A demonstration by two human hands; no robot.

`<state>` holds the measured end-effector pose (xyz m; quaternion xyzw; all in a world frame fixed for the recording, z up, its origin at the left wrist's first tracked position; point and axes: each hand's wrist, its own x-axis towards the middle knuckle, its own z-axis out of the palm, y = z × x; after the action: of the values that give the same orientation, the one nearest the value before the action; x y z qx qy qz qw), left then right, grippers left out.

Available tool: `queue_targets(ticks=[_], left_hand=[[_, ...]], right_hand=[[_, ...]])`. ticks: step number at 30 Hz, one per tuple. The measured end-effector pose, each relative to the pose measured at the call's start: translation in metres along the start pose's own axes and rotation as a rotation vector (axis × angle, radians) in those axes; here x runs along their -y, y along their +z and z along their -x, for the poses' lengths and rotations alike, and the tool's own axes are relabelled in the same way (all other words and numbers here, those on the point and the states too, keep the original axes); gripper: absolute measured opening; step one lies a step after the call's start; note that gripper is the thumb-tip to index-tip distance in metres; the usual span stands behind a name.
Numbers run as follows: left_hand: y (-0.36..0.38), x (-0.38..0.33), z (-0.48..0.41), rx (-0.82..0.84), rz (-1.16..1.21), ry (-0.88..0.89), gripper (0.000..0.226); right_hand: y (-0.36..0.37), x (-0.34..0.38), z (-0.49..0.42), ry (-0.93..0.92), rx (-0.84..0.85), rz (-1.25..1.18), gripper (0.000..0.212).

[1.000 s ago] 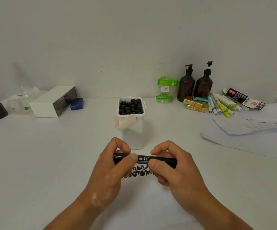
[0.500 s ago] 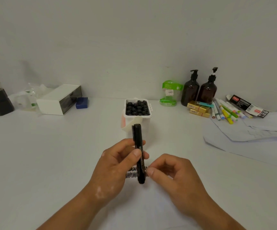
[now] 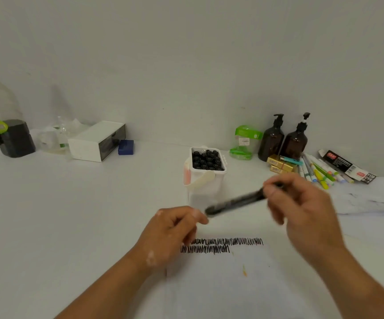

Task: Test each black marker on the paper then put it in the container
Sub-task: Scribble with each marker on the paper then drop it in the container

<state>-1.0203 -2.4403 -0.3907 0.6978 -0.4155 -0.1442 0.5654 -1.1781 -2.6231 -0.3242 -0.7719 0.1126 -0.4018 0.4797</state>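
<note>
- Over the white table (image 3: 71,215), the right hand (image 3: 301,210) holds one black marker (image 3: 234,202) up in the air.
- Its thumb and fingers pinch the marker at the far end.
- The marker looks blurry. It slants down and to the left, in front of the container (image 3: 207,189).
- The marker's low end is right by the fingertips of the left hand (image 3: 170,231). I cannot tell if they touch.
- The left hand's fingers are loosely curled, and I see nothing in them.
- This hand hangs over the left edge of the paper (image 3: 232,284).
- The paper lies flat on the table, close to the person. It has two rows of black zigzag scribbles (image 3: 223,244) near its top.
- The container is white and stands just behind the paper. It has a cream handle (image 3: 201,178) hanging on its front.
- Lots of black markers (image 3: 207,160) stand packed inside it, ends up.
- By the wall on the right are a green and clear jar (image 3: 244,142), two brown pump bottles (image 3: 283,141), some gold boxes (image 3: 278,163), a bunch of coloured pens (image 3: 320,171) and a black packet (image 3: 347,166).
- More sheets (image 3: 370,196) lie on the right side of the table.
- By the wall on the left are a big clear bottle (image 3: 0,116) with a red cap, a white box (image 3: 94,141) and a small blue box (image 3: 126,147).
</note>
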Motion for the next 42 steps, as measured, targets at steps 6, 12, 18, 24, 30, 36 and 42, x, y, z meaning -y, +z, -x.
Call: queue_targets(ticks=[6, 12, 18, 24, 30, 36, 42], left_hand=[[-0.027, 0.027, -0.017, -0.419, -0.020, -0.187, 0.036], [-0.027, 0.037, -0.018, -0.479, -0.083, -0.213, 0.025], [-0.027, 0.040, -0.019, -0.486, -0.066, -0.217, 0.018], [-0.026, 0.041, -0.021, -0.483, -0.072, -0.222, 0.016], [-0.026, 0.042, -0.022, -0.474, -0.058, -0.218, 0.015], [-0.025, 0.043, -0.021, -0.462, -0.065, -0.209, 0.015], [-0.024, 0.043, -0.022, -0.451, -0.090, -0.187, 0.015]], right_hand=[[-0.001, 0.052, -0.095, -0.170, -0.179, 0.246, 0.006], [0.047, 0.054, -0.157, -0.192, 0.036, 0.602, 0.007], [0.069, 0.034, -0.182, -0.193, 0.172, 0.758, 0.014], [0.087, 0.026, -0.183, -0.130, 0.344, 0.846, 0.014], [0.101, 0.023, -0.181, -0.089, 0.538, 0.969, 0.031], [0.106, 0.019, -0.185, -0.170, 0.410, 1.004, 0.011], [0.109, 0.019, -0.181, -0.122, 0.402, 1.008, 0.020]])
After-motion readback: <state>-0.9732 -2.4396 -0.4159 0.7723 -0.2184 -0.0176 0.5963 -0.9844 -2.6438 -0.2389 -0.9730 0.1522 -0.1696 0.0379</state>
